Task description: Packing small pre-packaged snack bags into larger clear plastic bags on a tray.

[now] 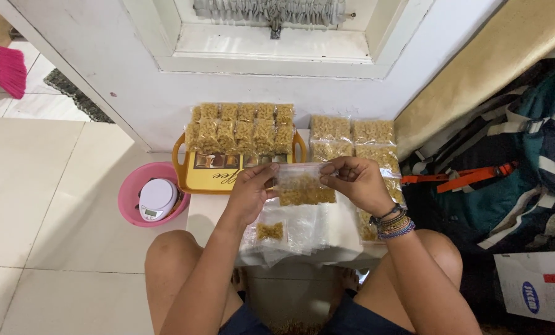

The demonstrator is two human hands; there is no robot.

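Clear plastic, a small bag (303,187) half filled with yellow snack pieces, hangs between both hands above a low white table (339,232). The left hand (252,189) pinches its top left corner, the right hand (355,180) its top right corner, so the bag's long axis runs side to side along the mouth, with the filling sagging below the fingers. Both hands are equally near; neither is free. Beyond the bag a yellow tray (218,177) carries rows of filled bags, and more filled bags (352,139) lie to the right. Loose empty bags (290,229) lie under the hands. Whether the mouth is sealed is hard to make out, and fingertips hide the strip's ends.
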